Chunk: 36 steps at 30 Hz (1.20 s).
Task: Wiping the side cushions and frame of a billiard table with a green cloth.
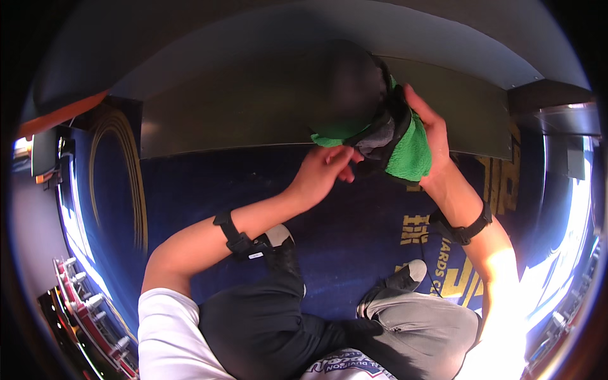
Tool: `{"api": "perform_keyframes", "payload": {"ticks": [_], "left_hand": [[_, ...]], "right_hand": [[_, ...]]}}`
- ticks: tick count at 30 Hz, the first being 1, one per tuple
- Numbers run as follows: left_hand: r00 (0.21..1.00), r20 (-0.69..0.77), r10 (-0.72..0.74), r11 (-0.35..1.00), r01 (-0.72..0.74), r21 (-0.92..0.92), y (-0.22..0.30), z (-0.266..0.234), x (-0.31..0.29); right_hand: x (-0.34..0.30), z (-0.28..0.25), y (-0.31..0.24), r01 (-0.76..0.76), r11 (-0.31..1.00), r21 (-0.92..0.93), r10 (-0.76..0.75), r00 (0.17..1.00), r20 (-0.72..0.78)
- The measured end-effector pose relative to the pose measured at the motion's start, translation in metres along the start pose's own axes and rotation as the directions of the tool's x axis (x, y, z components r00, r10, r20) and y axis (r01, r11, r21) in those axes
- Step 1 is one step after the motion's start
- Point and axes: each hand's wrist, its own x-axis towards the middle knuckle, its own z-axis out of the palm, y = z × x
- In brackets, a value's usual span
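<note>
A fluffy green cloth (410, 152) with black edging and a dark grey fabric part (379, 138) is bunched up in front of me. My right hand (436, 136) grips it from the right side, thumb up along the far edge. At the cloth's lower left edge, my left hand (323, 174) has its fingers curled in and pinches the dark trim; the fingertips are partly hidden. Behind the cloth and touching its outline is a dark, blurred round shape (348, 82) that I cannot make out.
A broad dark panel (221, 107) stands right ahead, under a grey overhang (253, 31). Below lies a blue carpet (190, 183) with gold patterns. My bent knees (418, 323) and shoes are close beneath my arms. Bright windows (573, 215) line the right side.
</note>
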Motion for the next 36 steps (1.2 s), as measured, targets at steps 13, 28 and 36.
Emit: {"api": "perform_keyframes", "payload": {"ticks": [13, 28, 36], "left_hand": [[0.94, 0.266, 0.213, 0.55, 0.109, -0.828, 0.037, -0.045, -0.012], [0.586, -0.809, -0.039, 0.692, -0.568, -0.445, 0.014, -0.338, -0.146], [0.576, -0.758, 0.306, 0.807, 0.265, 0.527, -0.049, -0.361, -0.137]], "right_hand": [[0.02, 0.005, 0.005, 0.376, -0.22, -0.9, -0.269, 0.864, 0.426], [0.007, -0.021, 0.011, 0.251, -0.163, -0.954, -0.157, 0.948, 0.276], [0.001, -0.035, 0.008, 0.252, -0.246, -0.936, -0.153, 0.943, 0.294]]}}
